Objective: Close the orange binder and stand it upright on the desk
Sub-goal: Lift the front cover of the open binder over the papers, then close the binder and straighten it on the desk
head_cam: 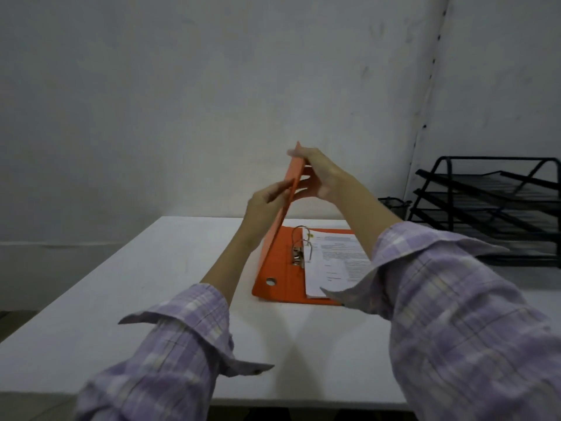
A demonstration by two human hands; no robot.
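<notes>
An orange binder [282, 281] lies open on the white desk [151, 284], its back cover flat with printed sheets [337, 262] on the metal rings [302, 241]. Its front cover [287, 196] is raised steeply, almost on edge, over the spine. My left hand [264, 202] holds the cover's outer face from the left. My right hand [321, 174] grips the cover's upper edge from the right, fingers on the inside face and fingertips over the top. Both forearms wear purple plaid sleeves.
A black wire letter tray [491, 208] with several tiers stands at the right against the wall. A small black mesh item [394, 203] sits just left of it. A plain wall rises behind the desk's far edge.
</notes>
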